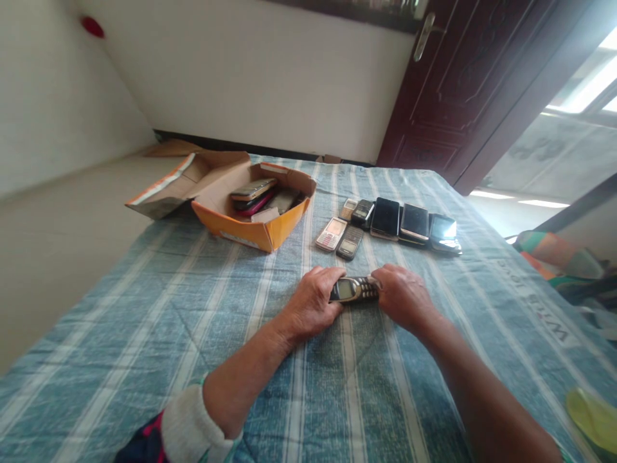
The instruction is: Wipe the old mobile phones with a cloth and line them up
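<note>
A dark keypad mobile phone [355,290] lies sideways between my hands, its small screen to the left and its keys to the right. My left hand [315,297] is closed around the screen end. At the keypad end, my right hand [403,294] is closed, with a bit of white material [373,281], seemingly tissue or cloth, showing at its fingertips against the phone. Just beyond sit a white and red keypad phone [331,234], a dark keypad phone [350,242] and two smaller phones behind them.
An open orange cardboard box [241,233] with several phones inside stands at the back left. Black-screened phones [385,217] form a row toward the right, some stacked. A striped blue cloth [216,360] covers the surface. Something yellow-green [592,415] lies near the right edge.
</note>
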A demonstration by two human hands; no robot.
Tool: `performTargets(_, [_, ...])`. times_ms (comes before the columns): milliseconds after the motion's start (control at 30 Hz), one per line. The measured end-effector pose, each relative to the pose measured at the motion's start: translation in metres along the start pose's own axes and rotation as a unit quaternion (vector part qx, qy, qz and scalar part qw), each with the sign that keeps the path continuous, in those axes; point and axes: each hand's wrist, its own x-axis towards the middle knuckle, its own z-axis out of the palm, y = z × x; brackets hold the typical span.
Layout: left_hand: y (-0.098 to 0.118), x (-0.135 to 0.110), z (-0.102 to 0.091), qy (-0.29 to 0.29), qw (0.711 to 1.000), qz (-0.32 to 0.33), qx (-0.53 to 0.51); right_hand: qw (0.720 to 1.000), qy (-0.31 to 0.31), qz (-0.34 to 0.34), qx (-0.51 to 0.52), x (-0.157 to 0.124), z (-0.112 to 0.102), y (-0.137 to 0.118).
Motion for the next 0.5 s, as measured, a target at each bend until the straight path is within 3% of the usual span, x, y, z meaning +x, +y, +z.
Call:
performTargets(200, [0.002,0.0,-0.001,-0.005,1.0,-0.002,-0.002,0.999,-0.047,0.0,-0.015,-0.006,-0.013,-0.003])
performTargets(500, [0.001,0.001,0.001,0.003,1.0,0.008,0.001,0.999,-0.006,-0.013,-0.039,-0.01,-0.006,-0.025])
